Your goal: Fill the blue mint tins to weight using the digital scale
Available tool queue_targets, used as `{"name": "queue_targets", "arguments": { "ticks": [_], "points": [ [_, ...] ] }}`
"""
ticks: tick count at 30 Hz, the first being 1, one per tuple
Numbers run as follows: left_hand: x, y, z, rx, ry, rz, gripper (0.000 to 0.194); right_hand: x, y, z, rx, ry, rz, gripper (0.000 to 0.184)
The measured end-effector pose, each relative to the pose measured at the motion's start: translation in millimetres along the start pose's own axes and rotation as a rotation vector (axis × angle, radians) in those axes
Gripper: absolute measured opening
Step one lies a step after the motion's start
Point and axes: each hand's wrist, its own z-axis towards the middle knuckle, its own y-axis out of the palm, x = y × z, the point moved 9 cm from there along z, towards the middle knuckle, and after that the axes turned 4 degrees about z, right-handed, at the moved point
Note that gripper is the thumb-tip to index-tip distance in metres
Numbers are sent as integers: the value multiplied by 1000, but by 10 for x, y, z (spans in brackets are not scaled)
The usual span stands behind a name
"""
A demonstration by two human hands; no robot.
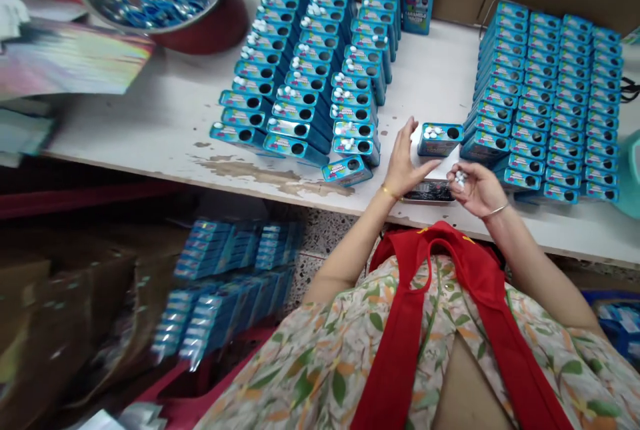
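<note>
A blue candy tin stands upright on a small scale, with several white candies on its top beside a dark round hole. My left hand is open at the tin's left, thumb and fingers spread, holding nothing. In front of the tin, my right hand curls around a few small white candies. Left of my left hand, one blue tin sits askew at the front of rows of tins that have white candies on their tops.
Stacked columns of blue tins with dark holes stand close at the right. A red pot of shiny blue and silver pieces sits at the back left. More blue tins are below the table's front edge. A turquoise container is far right.
</note>
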Motion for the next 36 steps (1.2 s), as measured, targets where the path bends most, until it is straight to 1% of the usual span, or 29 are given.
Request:
{"name": "queue_targets", "arguments": {
  "ticks": [1,3,5,6,9,12,15,19,22,24,27,29,30,33,34,36],
  "points": [
    [-23,83,124,-35,10,-11,84,103,-72,20,55,39,71,22],
    [-68,208,294,-111,12,-34,65,219,-146,71,123,71,186,33],
    [-39,253,363,-173,37,-20,49,240,-132,135,132,61,275,42],
    [18,251,368,-201,75,25,44,230,-111,166,130,47,317,44],
    [320,217,292,-270,295,253,33,191,-49,235,143,-9,460,40],
    [599,146,158,-287,492,406,27,200,-1,257,172,-42,589,31],
    [757,59,47,-279,596,469,28,259,58,248,176,-10,667,30],
    [852,-56,-53,-219,691,516,25,339,80,225,210,32,706,28],
    [836,-114,-95,-153,703,564,22,376,100,228,213,48,685,26],
    [788,-133,-117,-124,684,584,19,384,119,243,199,44,658,25],
    [613,-100,-120,-178,561,577,15,399,134,279,182,42,644,25],
    [498,-87,-115,-200,472,539,16,395,143,308,153,31,639,24],
    [476,-98,-115,-180,456,506,18,388,138,319,139,19,633,24],
    [468,-162,-97,-63,437,400,24,391,89,324,124,15,586,23],
    [449,-168,-77,-43,408,371,26,397,60,315,126,21,571,23],
    [357,-125,-20,-59,302,324,32,391,-7,288,125,25,534,25]
  ]
}}
